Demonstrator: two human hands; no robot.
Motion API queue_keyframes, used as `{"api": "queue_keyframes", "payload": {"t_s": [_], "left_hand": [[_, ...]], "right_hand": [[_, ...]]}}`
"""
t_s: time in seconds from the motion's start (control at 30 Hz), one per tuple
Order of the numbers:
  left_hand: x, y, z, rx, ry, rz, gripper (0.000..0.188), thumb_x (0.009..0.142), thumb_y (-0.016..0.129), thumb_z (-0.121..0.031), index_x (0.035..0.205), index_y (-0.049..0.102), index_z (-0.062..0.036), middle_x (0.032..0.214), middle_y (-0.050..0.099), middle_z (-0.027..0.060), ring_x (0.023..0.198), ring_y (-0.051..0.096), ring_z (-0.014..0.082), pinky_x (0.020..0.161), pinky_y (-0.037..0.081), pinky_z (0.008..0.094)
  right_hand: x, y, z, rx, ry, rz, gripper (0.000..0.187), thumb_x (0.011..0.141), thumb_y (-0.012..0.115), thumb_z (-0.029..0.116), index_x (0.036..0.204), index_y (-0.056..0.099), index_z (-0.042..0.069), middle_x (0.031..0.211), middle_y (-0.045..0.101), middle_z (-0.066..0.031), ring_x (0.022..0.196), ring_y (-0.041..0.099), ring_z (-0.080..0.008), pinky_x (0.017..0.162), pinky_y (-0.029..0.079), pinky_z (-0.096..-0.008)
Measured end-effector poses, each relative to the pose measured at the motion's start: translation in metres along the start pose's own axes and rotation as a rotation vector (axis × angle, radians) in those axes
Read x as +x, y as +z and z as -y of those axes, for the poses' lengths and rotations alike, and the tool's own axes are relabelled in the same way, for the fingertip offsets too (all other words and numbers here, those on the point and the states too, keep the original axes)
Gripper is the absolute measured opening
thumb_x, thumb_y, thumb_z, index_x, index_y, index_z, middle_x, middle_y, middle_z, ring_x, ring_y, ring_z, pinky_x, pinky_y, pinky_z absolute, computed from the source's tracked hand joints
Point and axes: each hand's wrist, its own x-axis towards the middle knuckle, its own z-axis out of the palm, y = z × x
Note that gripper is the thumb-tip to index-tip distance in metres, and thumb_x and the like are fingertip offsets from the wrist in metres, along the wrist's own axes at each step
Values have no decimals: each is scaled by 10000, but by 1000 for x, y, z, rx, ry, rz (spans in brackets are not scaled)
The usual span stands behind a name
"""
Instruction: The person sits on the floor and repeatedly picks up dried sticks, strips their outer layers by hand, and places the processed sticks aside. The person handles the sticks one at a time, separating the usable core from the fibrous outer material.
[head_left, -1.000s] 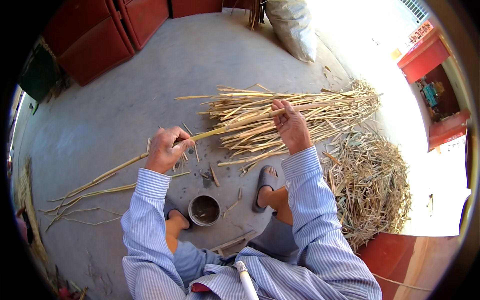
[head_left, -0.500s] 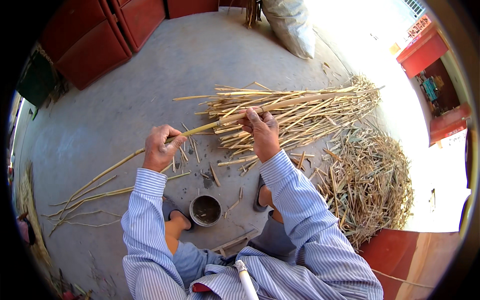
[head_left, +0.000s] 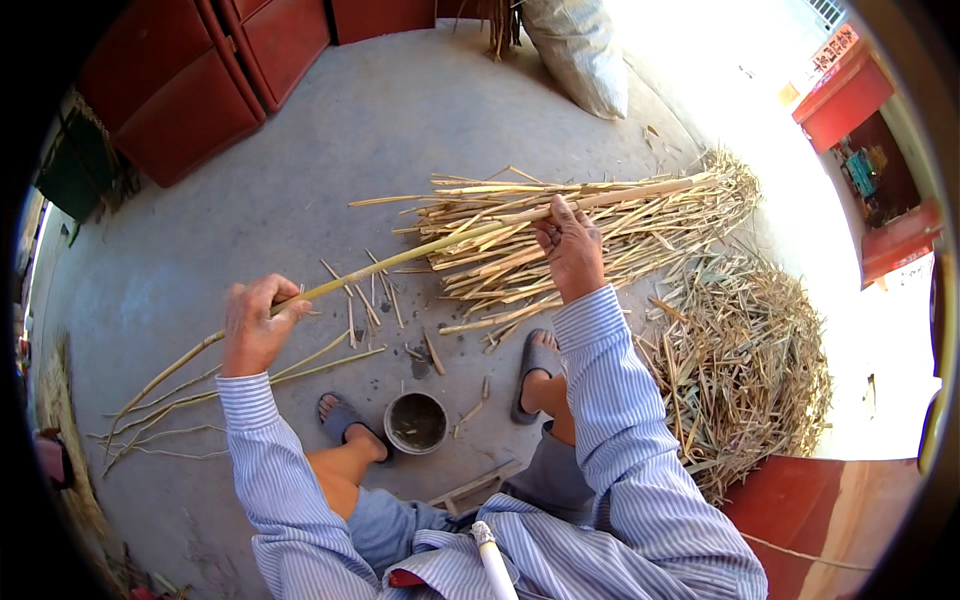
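A long yellow-green plant stalk (head_left: 400,258) runs slantwise between my hands, thicker and wrapped in a tan dry sheath at its right part. My left hand (head_left: 258,322) is closed round the thinner stretch, its fingers slightly blurred. Farther right, my right hand (head_left: 575,250) pinches the sheathed part between thumb and fingers. Beneath and beyond that hand lies a heap of pale cut stalks (head_left: 500,270) on the floor. Several thin stalks (head_left: 195,400) lie at the left, below my left hand.
Between my sandalled feet stands a small round bowl (head_left: 416,422) of dark liquid. A mound of dry leaf scraps (head_left: 750,370) is at the right. Red cabinets (head_left: 185,110) stand far left, a pale sack (head_left: 585,60) at the back. A lit cigarette (head_left: 494,565) shows at the lower edge.
My hands have moved apart: the left one left and slightly lower, the right one a little to the right. A longer stretch of bare green stalk shows between them.
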Motion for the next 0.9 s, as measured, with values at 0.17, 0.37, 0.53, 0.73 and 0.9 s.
{"api": "queue_keyframes", "payload": {"t_s": [0.17,0.37,0.53,0.73,0.9], "left_hand": [[12,71,-32,103,290,-81,189,762,778,-202,822,658,-70,726,678,64,643,590,234,701,405,346],[14,61,-8,32,111,-85,193,773,782,-216,819,671,-65,712,675,64,661,576,241,637,428,380],[14,60,-3,-83,106,-50,220,791,778,-265,814,692,-64,736,689,71,663,570,237,646,447,379],[21,69,0,-130,80,-96,286,827,756,-325,814,692,-46,741,688,78,662,567,220,649,453,370],[28,75,12,-363,-10,-13,325,821,761,-347,806,682,-32,740,683,82,634,567,221,609,452,363]], "right_hand": [[-46,54,-43,-154,195,139,222,965,626,256,1013,574,46,898,677,-52,758,661,-125,659,562,-224],[-4,17,-10,-69,12,2,207,947,653,237,989,582,47,845,667,-44,711,647,-115,607,550,-225],[4,-4,10,-23,-4,32,178,971,614,230,975,610,53,857,691,-50,748,656,-118,633,549,-227],[-31,32,-14,-3,82,417,197,972,600,165,1130,576,50,1095,692,-115,1039,661,-197,849,561,-289],[-38,43,-17,-40,-74,388,185,976,590,150,1121,574,36,1088,693,-122,1028,671,-224,847,569,-292]]}}
